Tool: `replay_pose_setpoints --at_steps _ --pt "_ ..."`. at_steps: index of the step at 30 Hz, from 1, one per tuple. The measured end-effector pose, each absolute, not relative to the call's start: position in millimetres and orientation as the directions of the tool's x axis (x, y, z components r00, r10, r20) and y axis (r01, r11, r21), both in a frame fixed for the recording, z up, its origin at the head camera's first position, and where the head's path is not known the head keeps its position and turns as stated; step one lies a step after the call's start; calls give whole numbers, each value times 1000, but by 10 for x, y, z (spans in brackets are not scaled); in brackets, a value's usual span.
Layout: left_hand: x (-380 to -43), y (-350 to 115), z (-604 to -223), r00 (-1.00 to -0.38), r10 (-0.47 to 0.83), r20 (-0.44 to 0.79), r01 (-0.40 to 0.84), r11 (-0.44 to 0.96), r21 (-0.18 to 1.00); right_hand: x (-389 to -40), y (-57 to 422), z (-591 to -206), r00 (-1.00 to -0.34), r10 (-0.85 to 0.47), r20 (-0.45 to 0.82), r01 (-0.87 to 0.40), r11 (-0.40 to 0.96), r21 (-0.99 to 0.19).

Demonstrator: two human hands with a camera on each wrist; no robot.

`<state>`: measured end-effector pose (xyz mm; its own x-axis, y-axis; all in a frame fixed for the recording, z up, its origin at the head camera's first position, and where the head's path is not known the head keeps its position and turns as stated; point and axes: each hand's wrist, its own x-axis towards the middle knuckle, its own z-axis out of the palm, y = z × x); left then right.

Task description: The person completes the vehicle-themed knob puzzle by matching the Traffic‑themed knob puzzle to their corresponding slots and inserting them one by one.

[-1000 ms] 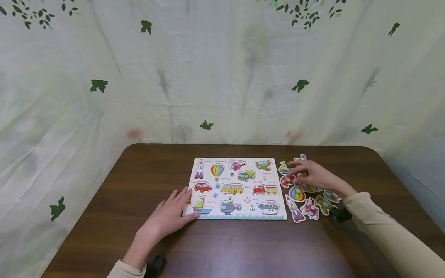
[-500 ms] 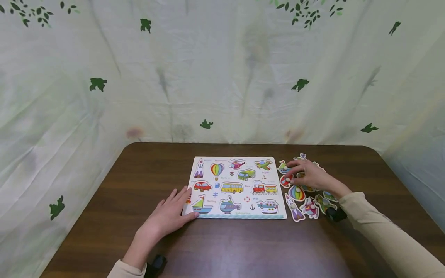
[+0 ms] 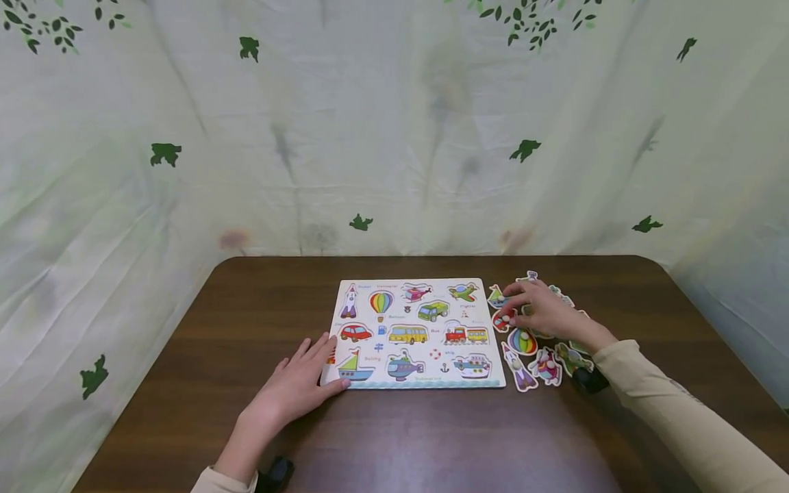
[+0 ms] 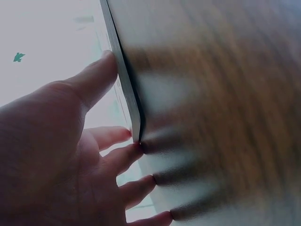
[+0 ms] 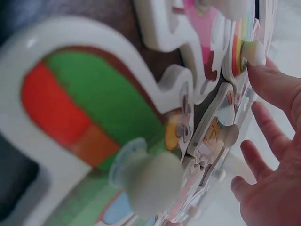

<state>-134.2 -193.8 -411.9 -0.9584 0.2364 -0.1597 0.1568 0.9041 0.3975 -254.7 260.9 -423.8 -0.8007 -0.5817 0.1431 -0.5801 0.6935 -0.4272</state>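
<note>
My left hand (image 3: 294, 385) rests at the left edge of a white peg puzzle board (image 3: 425, 381), fingers spread and thumb on its near-left corner. Its left wrist view shows the thumb (image 4: 96, 77) against the board's edge and fingertips on the table. My right hand (image 3: 548, 311) is over the loose knobbed pieces right of the board, fingers slightly bent and apart. Its fingertips are close to a red piece (image 3: 502, 320) and a sailboat piece (image 3: 496, 297). In the right wrist view the thumb (image 5: 270, 82) overlaps a white knob (image 5: 254, 52) near a rainbow-striped balloon piece.
The board bears printed vehicles, among them a yellow bus (image 3: 408, 334) and a red car (image 3: 355, 333). Nearer me lie a rocket piece (image 3: 519, 370) and a pink piece (image 3: 546, 368). The brown table (image 3: 394, 438) meets a leaf-patterned curtain (image 3: 394, 150) behind.
My right hand has shifted slightly left and lower over the pieces. The left hand stays on the board. The head view has turned slightly, moving the whole scene a little left.
</note>
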Motion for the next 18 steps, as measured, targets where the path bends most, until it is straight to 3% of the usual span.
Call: replay_pose_setpoints --at_steps 18 --pt "-1332 -1939 -4110 -956 247 -157 163 895 416 -2473 2567 -4184 -835 -520 179 -536 697 -475"
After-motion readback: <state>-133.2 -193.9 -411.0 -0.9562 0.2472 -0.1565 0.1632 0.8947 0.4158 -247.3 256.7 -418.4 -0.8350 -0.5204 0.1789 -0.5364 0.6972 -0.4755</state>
